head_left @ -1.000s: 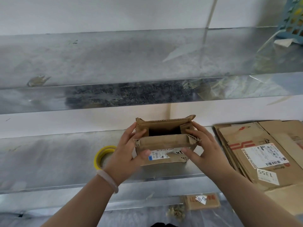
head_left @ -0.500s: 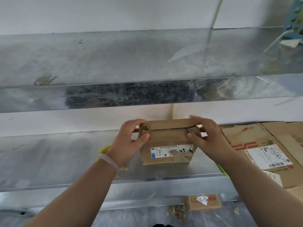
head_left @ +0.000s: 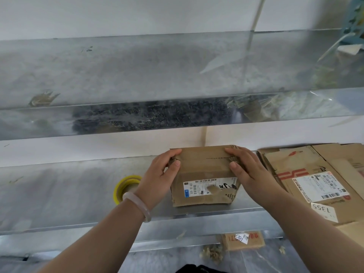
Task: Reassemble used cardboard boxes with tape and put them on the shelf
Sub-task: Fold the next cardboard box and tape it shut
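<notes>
A small worn cardboard box (head_left: pixel 204 176) with a white shipping label stands on the lower metal shelf (head_left: pixel 59 190). Its top flaps are folded flat and meet along a seam. My left hand (head_left: pixel 161 174) grips the box's left top edge, thumb on the front face. My right hand (head_left: pixel 248 174) grips the right top edge, fingers laid over the flaps. A yellow roll of tape (head_left: pixel 126 188) lies on the shelf behind my left wrist, partly hidden.
A stack of flattened cardboard boxes (head_left: pixel 315 180) lies to the right on the same shelf. An upper metal shelf (head_left: pixel 137 75) runs across above. On the floor below are a small cardboard piece (head_left: pixel 242 240) and scraps.
The box's top flaps went from standing open to folded flat and closed. Both hands moved from the flaps to pressing on the box's top edges.
</notes>
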